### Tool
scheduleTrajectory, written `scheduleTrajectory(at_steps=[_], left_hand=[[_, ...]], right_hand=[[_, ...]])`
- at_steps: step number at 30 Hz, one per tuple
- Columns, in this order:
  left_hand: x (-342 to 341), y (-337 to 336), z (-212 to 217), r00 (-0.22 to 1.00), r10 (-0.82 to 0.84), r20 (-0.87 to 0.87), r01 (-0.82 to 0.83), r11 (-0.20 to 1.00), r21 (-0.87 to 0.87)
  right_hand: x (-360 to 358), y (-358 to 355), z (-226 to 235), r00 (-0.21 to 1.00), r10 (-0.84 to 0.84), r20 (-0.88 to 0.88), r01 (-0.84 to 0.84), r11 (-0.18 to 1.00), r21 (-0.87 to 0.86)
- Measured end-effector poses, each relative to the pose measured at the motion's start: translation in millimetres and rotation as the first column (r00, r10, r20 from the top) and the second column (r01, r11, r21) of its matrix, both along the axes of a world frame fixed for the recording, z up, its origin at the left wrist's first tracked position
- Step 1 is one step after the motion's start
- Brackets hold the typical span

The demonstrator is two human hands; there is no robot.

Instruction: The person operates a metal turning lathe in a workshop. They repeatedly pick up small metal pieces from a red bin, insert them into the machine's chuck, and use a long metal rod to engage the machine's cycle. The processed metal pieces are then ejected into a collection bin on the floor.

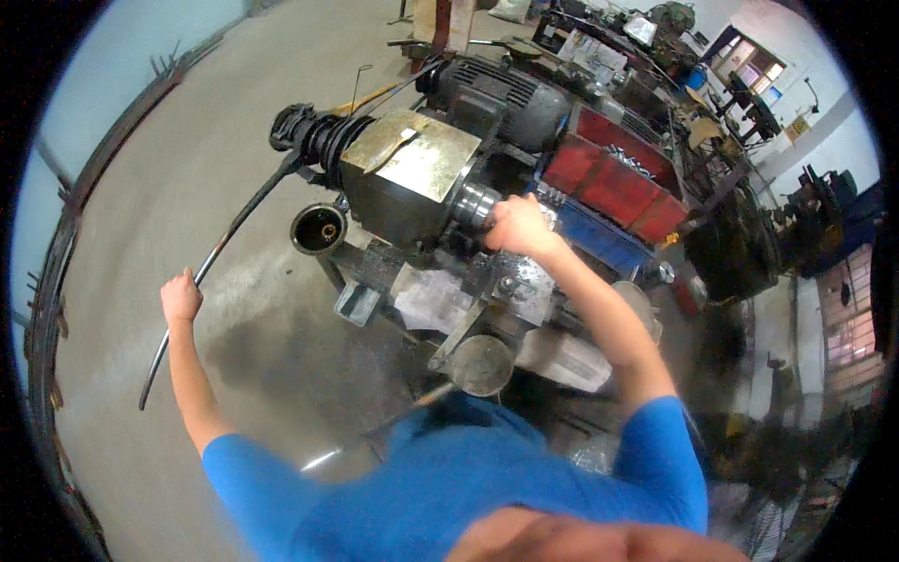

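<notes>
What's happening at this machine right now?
A person in a blue shirt stands at a metal-working machine on a workshop floor. The left hand grips a long dark lever that runs up to the machine's left end. The right hand is at the round steel chuck on the machine's front. A red and blue tray of parts sits just behind, and a small dark can hangs to the left.

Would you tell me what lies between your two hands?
In the head view, the machine's brass-topped housing and a round can lie between left hand and right hand.
</notes>
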State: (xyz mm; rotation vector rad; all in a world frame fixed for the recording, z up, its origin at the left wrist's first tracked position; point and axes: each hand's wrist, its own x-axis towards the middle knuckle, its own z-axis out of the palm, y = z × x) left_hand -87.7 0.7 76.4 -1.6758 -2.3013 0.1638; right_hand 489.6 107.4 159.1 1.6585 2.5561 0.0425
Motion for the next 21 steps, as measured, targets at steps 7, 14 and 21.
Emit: scheduleTrajectory(at_steps=[7, 14, 21], left_hand=[[59.3, 14.6, -22.2, 0.942, -0.203, 0.267, 0.049, 0.871, 0.489], [207.5, 22.8, -218.0, 0.716, -0.065, 0.695, 0.256, 0.951, -0.175], [224.0, 72.4, -179.0, 0.864, -0.458, 0.211, 0.503, 0.755, -0.421]], right_hand=[[21.5, -42.4, 11.6, 0.966, 0.175, -0.191, -0.141, 0.973, 0.181], [119.8, -148.3, 40.6, 0.851, -0.030, -0.524, 0.115, 0.985, 0.130], [247.3, -237.1, 6.3, 0.655, -0.563, -0.504, 0.601, 0.792, -0.103]])
